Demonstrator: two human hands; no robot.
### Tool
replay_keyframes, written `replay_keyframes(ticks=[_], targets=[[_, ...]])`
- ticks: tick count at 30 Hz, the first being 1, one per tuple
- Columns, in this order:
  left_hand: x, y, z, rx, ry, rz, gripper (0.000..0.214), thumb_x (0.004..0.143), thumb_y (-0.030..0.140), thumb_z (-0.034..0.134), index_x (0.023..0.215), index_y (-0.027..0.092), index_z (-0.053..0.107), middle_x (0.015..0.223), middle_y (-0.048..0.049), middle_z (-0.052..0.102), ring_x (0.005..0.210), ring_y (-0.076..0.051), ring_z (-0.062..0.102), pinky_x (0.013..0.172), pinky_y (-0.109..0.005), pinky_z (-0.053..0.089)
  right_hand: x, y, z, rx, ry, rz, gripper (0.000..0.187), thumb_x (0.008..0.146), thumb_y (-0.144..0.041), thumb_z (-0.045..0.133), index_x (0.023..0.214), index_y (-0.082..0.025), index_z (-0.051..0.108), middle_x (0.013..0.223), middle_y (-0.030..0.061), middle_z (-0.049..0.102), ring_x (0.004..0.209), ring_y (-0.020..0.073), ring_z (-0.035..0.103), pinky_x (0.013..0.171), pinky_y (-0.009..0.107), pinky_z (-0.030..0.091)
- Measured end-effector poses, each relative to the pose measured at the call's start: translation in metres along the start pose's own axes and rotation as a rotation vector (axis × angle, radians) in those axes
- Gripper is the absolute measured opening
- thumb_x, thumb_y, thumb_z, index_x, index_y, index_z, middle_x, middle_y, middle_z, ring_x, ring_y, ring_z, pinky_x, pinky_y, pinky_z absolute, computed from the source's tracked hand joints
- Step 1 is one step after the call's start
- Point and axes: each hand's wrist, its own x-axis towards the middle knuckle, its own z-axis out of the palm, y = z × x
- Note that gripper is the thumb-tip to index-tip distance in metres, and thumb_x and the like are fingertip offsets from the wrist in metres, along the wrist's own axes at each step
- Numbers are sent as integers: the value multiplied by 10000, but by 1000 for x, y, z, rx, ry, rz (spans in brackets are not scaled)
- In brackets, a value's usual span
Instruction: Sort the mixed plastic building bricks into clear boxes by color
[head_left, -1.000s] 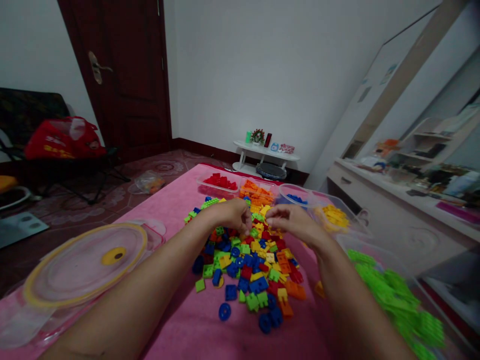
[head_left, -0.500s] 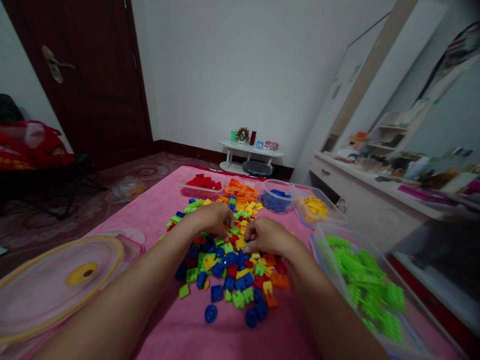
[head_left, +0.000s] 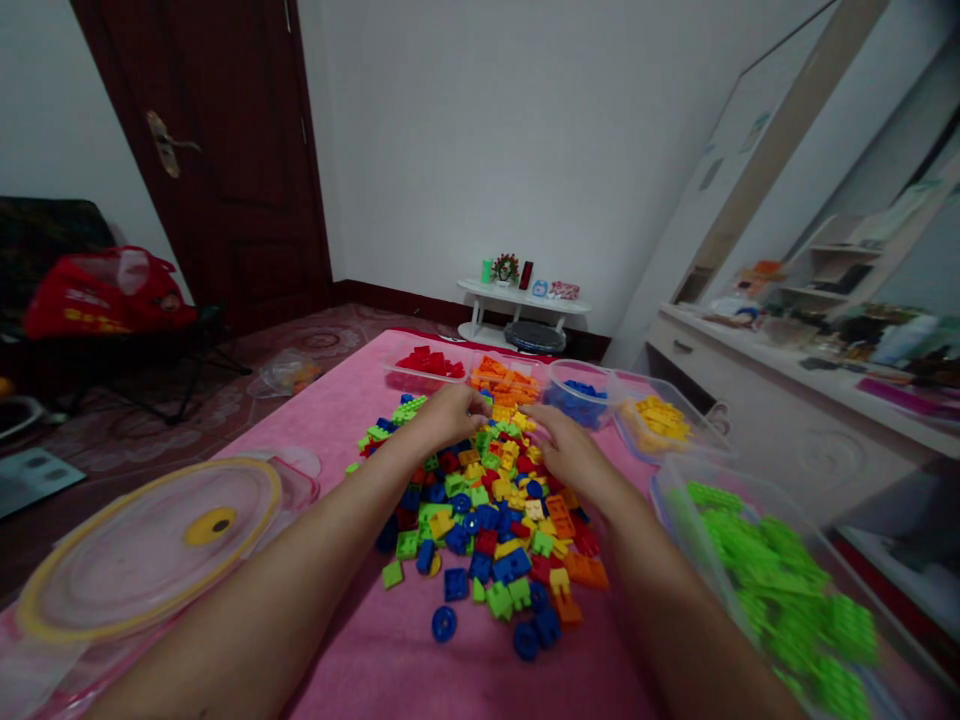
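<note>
A heap of loose toy building bricks (head_left: 487,520) in green, blue, yellow, red and orange covers the middle of the pink cloth. My left hand (head_left: 454,412) reaches over the far part of the heap, its fingers loosely bent and slightly apart; I see nothing held in it. Opposite it, my right hand (head_left: 566,445) is open, fingers stretched toward the yellow bricks (head_left: 517,415) at the heap's far end. Whether its fingertips touch them is hard to tell. Blue wheels (head_left: 444,624) lie at the near edge of the heap.
Along the far edge stand containers of red bricks (head_left: 429,362), orange bricks (head_left: 504,380), blue bricks (head_left: 581,400) and yellow bricks (head_left: 661,417). A clear box (head_left: 679,490) of green bricks stands at right. Yellow-rimmed lids (head_left: 150,545) lie at left.
Both hands have moved farther away over the heap, toward its far end. My right hand's fingers have gone from curled to stretched out. The view has shifted slightly left.
</note>
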Motion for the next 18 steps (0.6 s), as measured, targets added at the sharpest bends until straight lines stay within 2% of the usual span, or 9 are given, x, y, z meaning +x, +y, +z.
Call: replay_keyframes(ticks=[2, 5, 8, 12, 16, 18], targets=[[1, -1, 5, 3, -7, 31, 308, 758, 220, 553, 1027, 181, 696, 953, -56, 711, 852, -183, 626, 738, -251, 443, 3, 5, 19, 97, -23, -97, 650, 673, 9, 420, 1256, -250, 546, 1328, 30, 519, 1245, 191, 432, 1069, 391, 279], [-1, -2, 8, 29, -123, 62, 346, 743, 212, 578, 1071, 190, 684, 943, -58, 710, 831, -183, 623, 738, -248, 446, 7, 10, 32, 122, -113, -148, 631, 657, 24, 395, 1189, -247, 602, 1263, 29, 571, 1195, 183, 478, 1052, 375, 308], [-3, -2, 8, 57, -190, 57, 337, 659, 203, 658, 990, 182, 711, 875, -37, 703, 785, -171, 613, 686, -223, 441, 8, 9, 24, 10, -134, -106, 492, 657, -6, 456, 1040, -222, 676, 1092, 53, 643, 1037, 193, 560, 935, 331, 402], [-2, -5, 8, 68, -161, 56, 312, 596, 219, 705, 904, 175, 717, 835, -28, 680, 758, -167, 597, 645, -219, 433, 5, 6, 0, -127, -131, 42, 291, 674, -130, 581, 926, -220, 695, 967, 52, 661, 881, 199, 595, 767, 294, 439], [-3, -3, 6, 85, -127, 106, 295, 566, 225, 719, 857, 171, 708, 854, -34, 675, 769, -170, 595, 672, -230, 436, 3, -5, -12, -123, -140, 128, 190, 698, -235, 614, 869, -213, 693, 715, 27, 653, 702, 178, 604, 637, 265, 423], [-5, 0, 2, 84, -118, 153, 262, 570, 199, 697, 831, 174, 706, 823, -27, 678, 740, -160, 594, 663, -226, 433, 2, -14, -11, -42, -143, 149, 158, 691, -244, 624, 828, -190, 682, 619, 13, 622, 620, 162, 592, 586, 254, 420]])
